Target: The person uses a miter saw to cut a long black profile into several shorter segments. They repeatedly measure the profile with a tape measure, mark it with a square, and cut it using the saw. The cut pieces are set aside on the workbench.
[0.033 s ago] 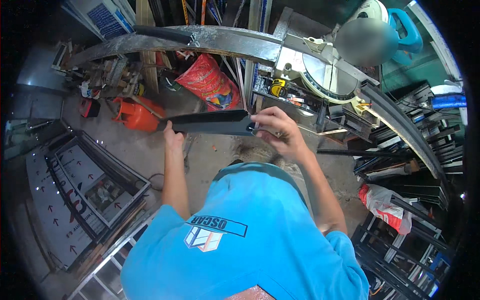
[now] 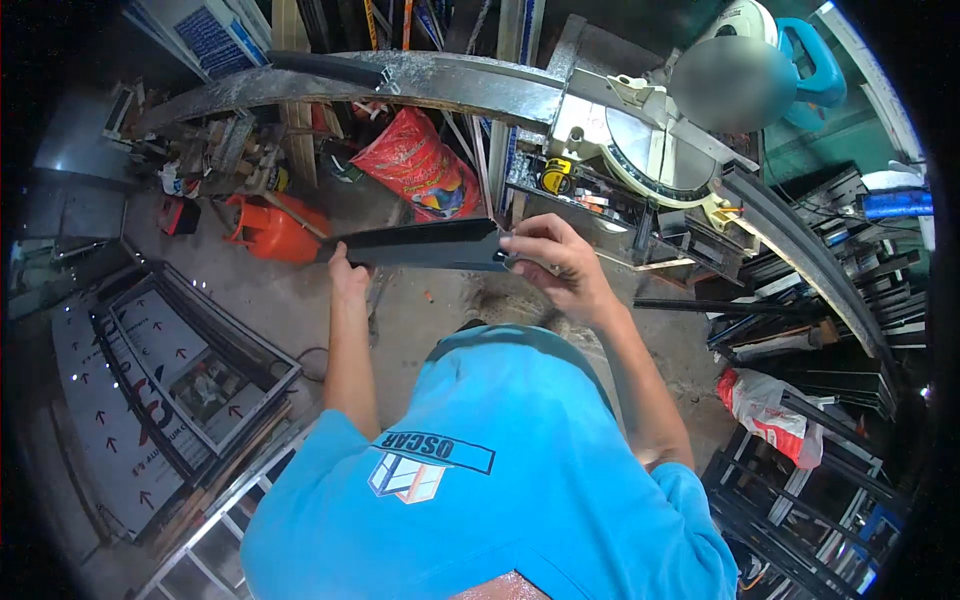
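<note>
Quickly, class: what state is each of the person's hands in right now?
Left hand: closed, holding the dark profile near one end.
Right hand: partly curled at the profile's other end; whether closed on anything cannot be told.

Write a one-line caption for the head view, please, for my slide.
Left hand holds one end of a dark profile, right hand at the other, with a red sack beyond.
</note>
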`<state>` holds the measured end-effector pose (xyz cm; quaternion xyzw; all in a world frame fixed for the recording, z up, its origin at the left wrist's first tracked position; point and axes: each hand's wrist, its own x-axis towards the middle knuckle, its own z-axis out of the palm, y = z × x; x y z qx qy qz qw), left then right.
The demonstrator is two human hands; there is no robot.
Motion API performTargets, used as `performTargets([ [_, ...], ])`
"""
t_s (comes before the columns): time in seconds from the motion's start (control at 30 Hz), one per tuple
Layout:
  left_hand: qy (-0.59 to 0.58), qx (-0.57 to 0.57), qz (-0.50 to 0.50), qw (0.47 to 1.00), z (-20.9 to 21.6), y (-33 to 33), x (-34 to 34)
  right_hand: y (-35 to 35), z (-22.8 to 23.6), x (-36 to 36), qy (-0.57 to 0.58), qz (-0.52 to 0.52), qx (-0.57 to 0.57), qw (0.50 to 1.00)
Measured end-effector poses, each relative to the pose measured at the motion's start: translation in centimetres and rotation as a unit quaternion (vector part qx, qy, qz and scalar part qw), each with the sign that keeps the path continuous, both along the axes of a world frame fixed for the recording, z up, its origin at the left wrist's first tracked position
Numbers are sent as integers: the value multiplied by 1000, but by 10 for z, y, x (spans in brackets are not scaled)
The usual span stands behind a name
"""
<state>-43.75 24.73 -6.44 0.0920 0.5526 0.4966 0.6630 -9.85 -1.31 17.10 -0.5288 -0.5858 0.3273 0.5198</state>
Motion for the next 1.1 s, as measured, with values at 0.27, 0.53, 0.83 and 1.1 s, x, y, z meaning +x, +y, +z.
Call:
performTargets([
  [0.27,-12,-111,-40,993,17,-6,18,2,0,4,35,68,-51,996],
  [0.53,-27,-119,-52,991,36,-28,48,2,-4,8,124,95,-116,981],
  [0.83,-66,-48,-35,996,62,-39,54,4,-39,4,211,-114,-26,970],
  [1.1,-115,147,75,979,105,-29,39,80,-205,112,-55,-389,-333,857],
])
